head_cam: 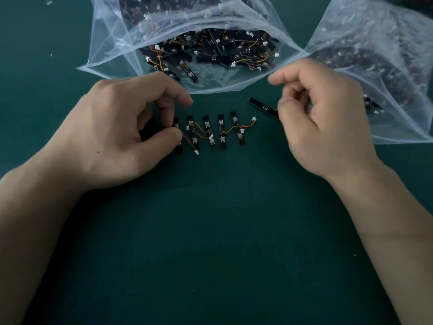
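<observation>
Several small black circuit strips [221, 131] with white connectors and orange-yellow wires lie side by side in a row on the green mat. My left hand [121, 130] pinches the leftmost strip [178, 146] of that row between thumb and fingers. My right hand [321, 118], fingers curled, holds the end of one more black strip [262, 106] that sticks out to the left, just right of the row.
An open clear plastic bag [112, 38] full of the same black strips lies behind the row. A second clear bag [398, 127] with more parts sits at the right, behind my right hand. The green mat [210, 231] covers the whole surface.
</observation>
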### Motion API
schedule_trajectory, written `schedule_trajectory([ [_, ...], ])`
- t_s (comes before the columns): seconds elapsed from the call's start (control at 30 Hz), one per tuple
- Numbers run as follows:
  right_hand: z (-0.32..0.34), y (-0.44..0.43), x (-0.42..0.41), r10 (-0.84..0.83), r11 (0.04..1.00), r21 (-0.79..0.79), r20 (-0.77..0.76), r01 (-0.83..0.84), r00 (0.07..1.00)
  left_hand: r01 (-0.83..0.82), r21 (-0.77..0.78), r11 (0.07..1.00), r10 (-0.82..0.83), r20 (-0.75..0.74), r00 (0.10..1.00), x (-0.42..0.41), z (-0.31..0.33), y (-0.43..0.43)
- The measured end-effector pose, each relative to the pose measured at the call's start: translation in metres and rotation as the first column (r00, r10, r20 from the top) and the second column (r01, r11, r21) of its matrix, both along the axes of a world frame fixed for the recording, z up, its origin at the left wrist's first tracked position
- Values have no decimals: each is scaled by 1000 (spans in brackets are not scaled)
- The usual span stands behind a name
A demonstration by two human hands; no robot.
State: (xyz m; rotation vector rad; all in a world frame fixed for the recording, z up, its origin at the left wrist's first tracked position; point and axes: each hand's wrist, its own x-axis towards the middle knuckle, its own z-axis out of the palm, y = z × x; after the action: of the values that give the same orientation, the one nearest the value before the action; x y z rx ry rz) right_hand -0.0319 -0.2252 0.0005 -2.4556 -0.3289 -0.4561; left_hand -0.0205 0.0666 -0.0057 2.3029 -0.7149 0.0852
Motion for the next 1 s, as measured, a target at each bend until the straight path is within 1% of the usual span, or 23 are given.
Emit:
schedule_trajectory([
  [0.07, -1, -3, 0, -68, 994, -92, -50, 63, 996, -3, -22, 1000, 3, 8, 1000, 0, 0, 0],
  [0.13, -2, 0, -1, -97, 984, -160, -95, 81, 991, -15, -34, 999, 16, 19, 1000, 1, -1, -1],
  [0.33, -2, 6, -2, -141, 971, -203, -77, 123, 987, -75, -47, 996, 78, 63, 995, 1, -3, -2],
  [0.4, -1, 8, -3, -149, 973, -185, -51, 137, 988, -99, -70, 993, 104, 83, 991, 2, -4, -1],
  [0.5, 1, 14, -5, -121, 988, -96, 17, 122, 993, -117, -100, 988, 127, 98, 987, 3, -5, -1],
  [0.57, 3, 16, -7, -103, 992, -65, 55, 106, 993, -125, -119, 985, 138, 105, 985, 3, -6, 0],
  [0.63, 4, 15, -8, -114, 985, -125, 38, 118, 993, -130, -126, 984, 144, 111, 983, 2, -6, -1],
  [0.73, 2, 12, -7, -158, 946, -295, -56, 135, 986, -129, -121, 984, 143, 115, 983, 3, -6, -1],
  [0.83, 0, 15, -8, -157, 935, -330, -60, 128, 986, -123, -114, 986, 136, 119, 983, 2, -5, -1],
  [0.9, 0, 16, -8, -158, 941, -307, -29, 142, 987, -129, -117, 985, 142, 115, 983, 2, -3, -2],
  [1.0, 3, 18, -9, -93, 986, -136, 49, 99, 994, -133, -123, 984, 147, 116, 982, -1, 1, -4],
])
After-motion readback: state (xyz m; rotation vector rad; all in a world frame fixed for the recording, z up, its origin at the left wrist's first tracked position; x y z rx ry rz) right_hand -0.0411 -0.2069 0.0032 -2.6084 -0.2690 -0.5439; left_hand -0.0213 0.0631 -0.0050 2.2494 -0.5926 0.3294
